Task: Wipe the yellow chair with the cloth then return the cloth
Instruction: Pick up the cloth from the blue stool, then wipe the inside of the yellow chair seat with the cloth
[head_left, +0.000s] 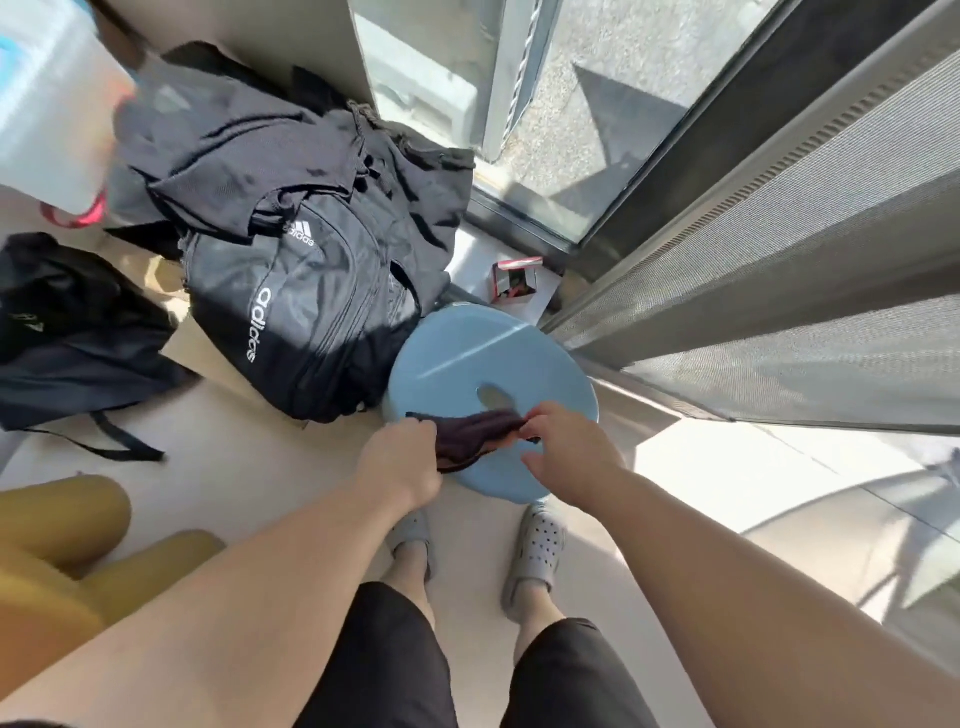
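Head view: yellow chair (57, 551) cut off at left.
Dark cloth (475, 435) gripped by left hand (402, 465) and right hand (569, 460) over blue stool (493, 358).

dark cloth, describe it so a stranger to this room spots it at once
Next to the black fabric backpack stands a round pale blue plastic stool. Over its near edge the left hand and right hand hold a small dark maroon cloth. It alone is held up, sagging between the two.

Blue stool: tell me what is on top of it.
A dark cloth, held by the left hand and right hand, over the blue stool. The seat beneath them is hidden.
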